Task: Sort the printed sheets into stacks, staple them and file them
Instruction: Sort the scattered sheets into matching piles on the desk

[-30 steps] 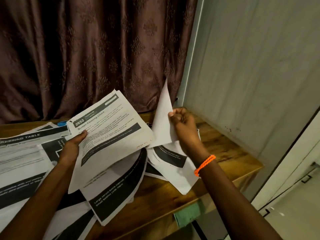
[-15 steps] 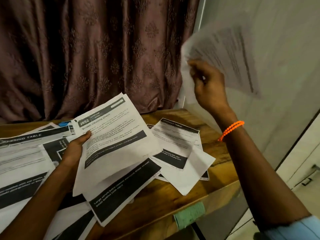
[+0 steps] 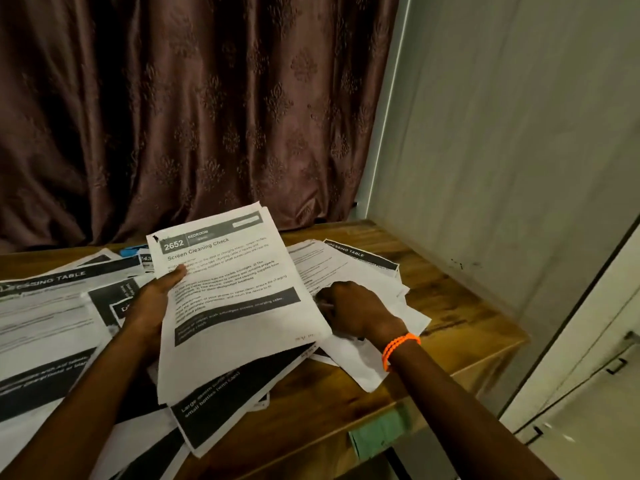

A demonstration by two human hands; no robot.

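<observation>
My left hand (image 3: 152, 303) holds up a set of printed sheets (image 3: 235, 299) headed "2652 Screen Cleaning Check", thumb on the top page, just above the table. My right hand (image 3: 356, 308), with an orange band (image 3: 398, 348) at the wrist, is down on the small pile of sheets (image 3: 360, 265) at the right. Its top page reads "DRESSING TABLE". The fingers are curled onto a sheet of that pile, whose edge is rumpled around them. More printed sheets (image 3: 45, 317) lie spread over the left of the wooden table (image 3: 450, 306). No stapler or file shows.
A brown patterned curtain (image 3: 194, 116) hangs behind the table and a pale wall (image 3: 502, 150) closes its right side. A small blue object (image 3: 130, 251) peeks from under the sheets at the back. A green tag (image 3: 377, 431) hangs below the front edge. White cabinet doors (image 3: 588, 375) stand at the lower right.
My right hand lifted a sheet from the right pile up high, then came back down onto that pile. My left hand kept hold of its set, almost still.
</observation>
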